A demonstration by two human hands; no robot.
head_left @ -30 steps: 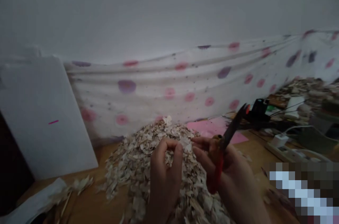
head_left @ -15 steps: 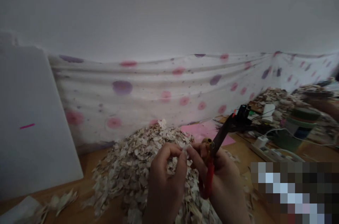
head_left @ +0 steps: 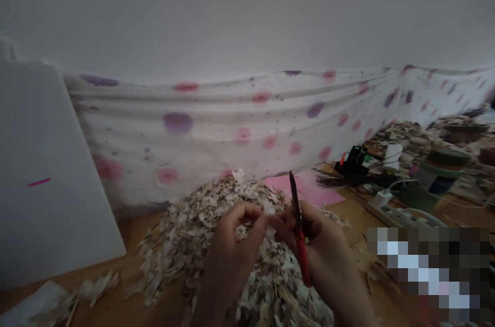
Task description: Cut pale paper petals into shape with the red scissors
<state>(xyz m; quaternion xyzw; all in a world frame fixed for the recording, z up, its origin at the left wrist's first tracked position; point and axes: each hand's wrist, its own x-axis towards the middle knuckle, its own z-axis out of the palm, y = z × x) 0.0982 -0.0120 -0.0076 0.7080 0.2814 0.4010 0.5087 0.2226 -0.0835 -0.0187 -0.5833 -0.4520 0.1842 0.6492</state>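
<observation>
— Since both hands hang over the big heap of pale flakes [head_left: 216,224], what is each one doing?

— The left hand [head_left: 232,249] is closed into a tight pinch, apparently on a pale flake [head_left: 269,224], though the fingers hide most of it. The right hand [head_left: 323,244] is closed around red-handled scissors [head_left: 302,260], with the dark blades [head_left: 294,200] shut together and pointing up.

— Where does the heap sit?

— On the wooden table [head_left: 348,216], toward its far edge, with the hands just above its near slope.

— What makes for good handling here?

— Judging by this grip, a short hold on the flake works best, since these pieces look thin and brittle. Keeping the hands close together steadies them, and the blade tips should stay clear of the left fingers.

— Counts?

— Two hands, one pair of scissors, one flake in the pinch. There are two large heaps: this one and another [head_left: 406,139] by the far right edge, plus a small scatter [head_left: 96,285] near the left edge. The flakes themselves are too many to count. One pink sheet [head_left: 305,187] lies just beside the heap, one white board [head_left: 46,172] leans at the left, and one power strip [head_left: 398,217] lies toward the right.
</observation>
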